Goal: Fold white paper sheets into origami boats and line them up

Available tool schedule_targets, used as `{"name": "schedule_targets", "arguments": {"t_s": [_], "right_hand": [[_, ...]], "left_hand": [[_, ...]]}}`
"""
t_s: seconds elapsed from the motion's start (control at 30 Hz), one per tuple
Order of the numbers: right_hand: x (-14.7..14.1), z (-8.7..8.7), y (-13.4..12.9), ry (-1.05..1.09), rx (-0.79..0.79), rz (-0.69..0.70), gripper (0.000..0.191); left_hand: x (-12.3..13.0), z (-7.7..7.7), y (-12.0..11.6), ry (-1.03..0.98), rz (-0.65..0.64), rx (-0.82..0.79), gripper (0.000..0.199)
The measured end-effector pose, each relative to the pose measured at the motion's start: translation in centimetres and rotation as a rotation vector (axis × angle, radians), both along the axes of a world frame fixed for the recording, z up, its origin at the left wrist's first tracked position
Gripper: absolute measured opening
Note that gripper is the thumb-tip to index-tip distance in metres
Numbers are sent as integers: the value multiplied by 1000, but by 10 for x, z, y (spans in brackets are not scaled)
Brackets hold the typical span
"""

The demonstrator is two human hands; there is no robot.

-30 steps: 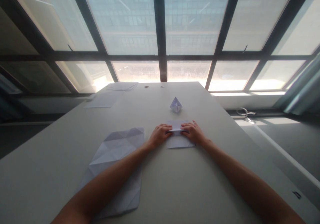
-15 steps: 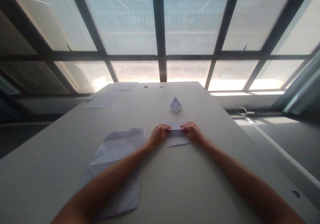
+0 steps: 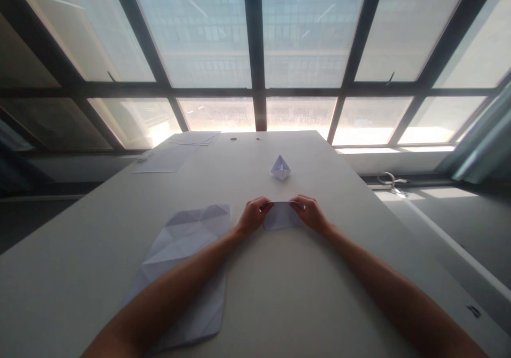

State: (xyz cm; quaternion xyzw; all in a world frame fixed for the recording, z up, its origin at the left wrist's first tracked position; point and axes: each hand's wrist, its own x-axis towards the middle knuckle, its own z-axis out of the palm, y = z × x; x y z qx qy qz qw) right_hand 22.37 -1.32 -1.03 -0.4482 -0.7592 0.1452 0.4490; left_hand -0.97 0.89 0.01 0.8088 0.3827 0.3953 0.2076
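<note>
The left hand [image 3: 254, 214] and right hand [image 3: 312, 213] pinched the far corners of a white, rectangular folded paper [image 3: 282, 217], nearer than the white, pointed paper boat [image 3: 281, 168]; left of and nearer than the boat lay a large, creased white sheet [image 3: 189, 235].

Straight in front of me on the table [image 3: 303, 305], the folded paper [image 3: 282, 217] sits between my left hand [image 3: 255, 213] and my right hand [image 3: 308, 211], with its upper left and right corners in my grip. Directly beyond it, on the same tabletop and apart from my hands, stands a paper figure [image 3: 281, 168]. To my left lies a larger sheet [image 3: 187, 233], partly under my left forearm [image 3: 171, 297]. Farther off on that side, loose papers [image 3: 167, 159] overlap near the far left corner. Behind the far edge run the windows [image 3: 303, 33], and a curtain [image 3: 483, 140] hangs at the far right, beyond the table's right edge
</note>
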Motion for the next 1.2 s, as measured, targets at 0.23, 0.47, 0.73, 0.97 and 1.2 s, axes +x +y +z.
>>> {"name": "schedule_targets", "arguments": {"t_s": [0.23, 0.47, 0.73, 0.97, 1.2], "right_hand": [[0, 2, -1, 155, -25, -58, 32], [-8, 1, -3, 384, -128, 15, 44], [-10, -7, 4, 458, -237, -14, 52], [-9, -9, 2, -45, -236, -307, 55], [-14, 7, -15, -508, -160, -426, 47]], "left_hand": [[2, 8, -5, -92, 55, 41, 32], [3, 5, -6, -323, 67, -118, 34], [4, -5, 4, -204, 148, -37, 36], [6, -15, -4, 418, -45, 119, 51], [8, -12, -7, 739, -168, 24, 57]]}}
